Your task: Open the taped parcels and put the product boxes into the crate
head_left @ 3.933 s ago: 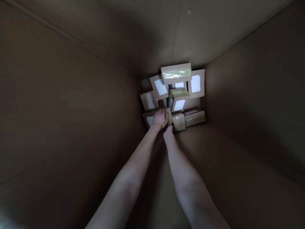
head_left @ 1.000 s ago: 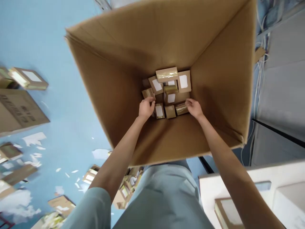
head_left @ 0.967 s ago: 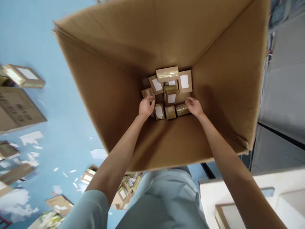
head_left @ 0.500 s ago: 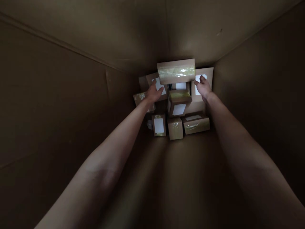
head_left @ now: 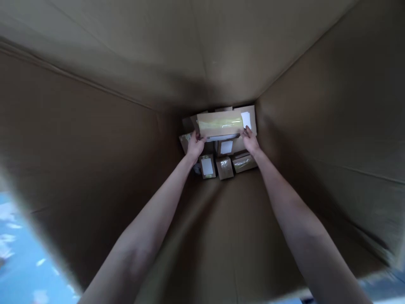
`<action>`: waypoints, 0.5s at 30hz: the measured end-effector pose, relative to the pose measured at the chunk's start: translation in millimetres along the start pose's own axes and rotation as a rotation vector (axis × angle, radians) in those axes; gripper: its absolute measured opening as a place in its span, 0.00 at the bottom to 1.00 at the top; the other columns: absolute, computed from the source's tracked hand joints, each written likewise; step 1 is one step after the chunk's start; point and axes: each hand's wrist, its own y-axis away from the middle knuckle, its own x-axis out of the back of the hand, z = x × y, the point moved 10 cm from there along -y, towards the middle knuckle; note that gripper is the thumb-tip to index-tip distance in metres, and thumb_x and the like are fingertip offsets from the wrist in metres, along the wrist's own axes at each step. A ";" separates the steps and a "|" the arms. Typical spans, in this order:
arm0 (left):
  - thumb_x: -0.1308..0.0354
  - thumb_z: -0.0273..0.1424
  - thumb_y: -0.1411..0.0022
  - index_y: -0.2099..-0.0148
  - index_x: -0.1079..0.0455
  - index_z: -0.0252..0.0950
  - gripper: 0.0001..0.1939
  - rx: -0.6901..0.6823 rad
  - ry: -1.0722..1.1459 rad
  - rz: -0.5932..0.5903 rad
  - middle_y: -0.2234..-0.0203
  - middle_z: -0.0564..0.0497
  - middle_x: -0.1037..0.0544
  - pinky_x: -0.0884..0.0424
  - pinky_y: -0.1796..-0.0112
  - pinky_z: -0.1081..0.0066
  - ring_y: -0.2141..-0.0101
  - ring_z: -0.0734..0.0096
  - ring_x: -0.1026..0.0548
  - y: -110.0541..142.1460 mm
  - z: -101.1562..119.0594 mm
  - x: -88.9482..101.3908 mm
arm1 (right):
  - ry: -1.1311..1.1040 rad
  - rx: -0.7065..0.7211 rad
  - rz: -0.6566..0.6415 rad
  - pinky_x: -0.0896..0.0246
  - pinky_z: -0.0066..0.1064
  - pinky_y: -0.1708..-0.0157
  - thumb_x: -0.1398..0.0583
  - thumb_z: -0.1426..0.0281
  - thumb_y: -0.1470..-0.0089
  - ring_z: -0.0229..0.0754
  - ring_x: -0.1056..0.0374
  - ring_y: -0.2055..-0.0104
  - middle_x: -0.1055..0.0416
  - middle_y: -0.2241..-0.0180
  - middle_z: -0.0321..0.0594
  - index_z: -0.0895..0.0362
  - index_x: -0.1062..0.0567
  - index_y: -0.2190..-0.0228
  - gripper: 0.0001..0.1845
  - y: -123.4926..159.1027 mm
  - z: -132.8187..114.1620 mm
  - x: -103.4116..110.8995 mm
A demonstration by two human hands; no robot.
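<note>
Deep inside a large cardboard carton, a long taped cardboard box (head_left: 220,122) is held between my two hands. My left hand (head_left: 195,145) grips its left end by the lower corner. At the opposite end, my right hand (head_left: 250,140) is closed on the lower right corner. Shiny yellowish tape runs along the face turned to me, and a white label edge shows on its underside. Beneath it sits a smaller labelled box (head_left: 225,147), partly covered. Another box with a white label (head_left: 248,119) lies behind my right hand.
The big carton's walls (head_left: 95,139) rise steeply on all sides. A labelled box (head_left: 207,166), a small taped box (head_left: 225,168) and a wider taped box (head_left: 244,162) line the near side. Blue floor with white scraps (head_left: 28,257) shows outside, lower left.
Both hands have closed on the ends of the long box, which has come away from the far wall towards me. My view has drawn back, showing the carton's rim and blue floor.
</note>
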 end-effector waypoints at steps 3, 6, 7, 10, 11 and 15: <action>0.33 0.32 0.27 0.18 0.40 0.33 0.41 0.075 -0.040 0.017 0.28 0.34 0.25 0.33 0.26 0.57 0.27 0.49 0.27 82.6 44.5 30.9 | -0.039 -0.068 0.066 0.51 0.50 0.17 0.33 0.53 0.31 0.55 0.40 0.19 0.32 0.23 0.53 0.59 0.33 0.23 0.45 96.3 -51.6 29.5; 0.35 0.35 0.24 0.19 0.38 0.34 0.37 0.009 -0.048 -0.024 0.30 0.35 0.22 0.31 0.28 0.56 0.27 0.50 0.27 178.0 104.2 59.8 | -0.086 -0.025 0.118 0.49 0.51 0.18 0.34 0.50 0.32 0.54 0.37 0.20 0.30 0.25 0.52 0.57 0.32 0.24 0.44 202.0 -110.3 69.9; 0.36 0.36 0.23 0.20 0.37 0.34 0.36 -0.021 -0.039 -0.036 0.30 0.36 0.22 0.30 0.28 0.57 0.28 0.51 0.26 210.5 122.3 69.1 | -0.100 0.010 0.127 0.48 0.51 0.18 0.34 0.48 0.32 0.55 0.36 0.20 0.30 0.25 0.51 0.57 0.31 0.24 0.45 237.4 -128.4 83.8; 0.38 0.40 0.23 0.24 0.30 0.36 0.31 -0.098 -0.025 -0.084 0.31 0.38 0.21 0.30 0.28 0.58 0.29 0.53 0.25 305.1 164.4 90.5 | -0.111 0.163 0.152 0.46 0.51 0.18 0.35 0.40 0.33 0.56 0.35 0.21 0.29 0.26 0.51 0.57 0.31 0.24 0.50 344.3 -176.7 124.7; 0.38 0.43 0.23 0.27 0.27 0.38 0.28 -0.131 -0.039 -0.116 0.32 0.39 0.20 0.30 0.28 0.57 0.29 0.53 0.25 335.0 175.7 93.3 | -0.096 0.212 0.180 0.46 0.51 0.18 0.37 0.38 0.33 0.56 0.35 0.21 0.28 0.26 0.50 0.55 0.31 0.23 0.50 380.6 -189.8 139.3; 0.37 0.48 0.28 0.38 0.18 0.42 0.24 -0.173 -0.122 -0.250 0.35 0.44 0.17 0.31 0.29 0.52 0.31 0.48 0.24 441.2 203.9 87.1 | 0.017 0.340 0.351 0.41 0.56 0.21 0.42 0.35 0.30 0.58 0.33 0.22 0.25 0.28 0.45 0.47 0.30 0.23 0.46 524.6 -224.7 200.5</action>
